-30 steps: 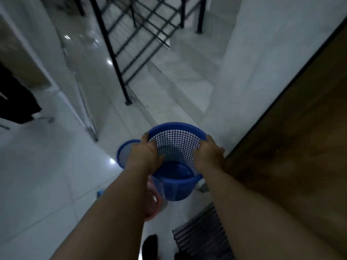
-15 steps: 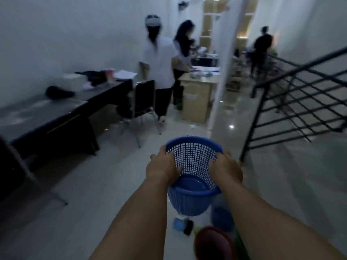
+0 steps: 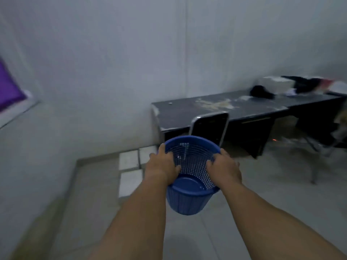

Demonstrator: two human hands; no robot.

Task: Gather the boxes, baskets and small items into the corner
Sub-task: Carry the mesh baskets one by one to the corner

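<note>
A blue plastic mesh basket (image 3: pixel 189 194) hangs in the air in front of me, tilted with its open mouth facing away and up. My left hand (image 3: pixel 162 165) grips its rim on the left side, fingers curled into the basket. On the right side my right hand (image 3: pixel 223 167) grips the rim the same way. The basket's inside looks empty. Beyond it, where the white wall meets the floor, lies the room corner (image 3: pixel 78 160).
A dark desk (image 3: pixel 216 109) stands against the wall at the right, with a black chair (image 3: pixel 208 128) pushed up to it and clutter (image 3: pixel 293 87) on its far end. Pale floor tiles (image 3: pixel 129 166) lie by the wall. A purple sheet (image 3: pixel 9 91) hangs at left.
My view has swung left from the stair railing, past the room with people, to the wall corner and desk. Both hands have kept their grip on the blue basket throughout.
</note>
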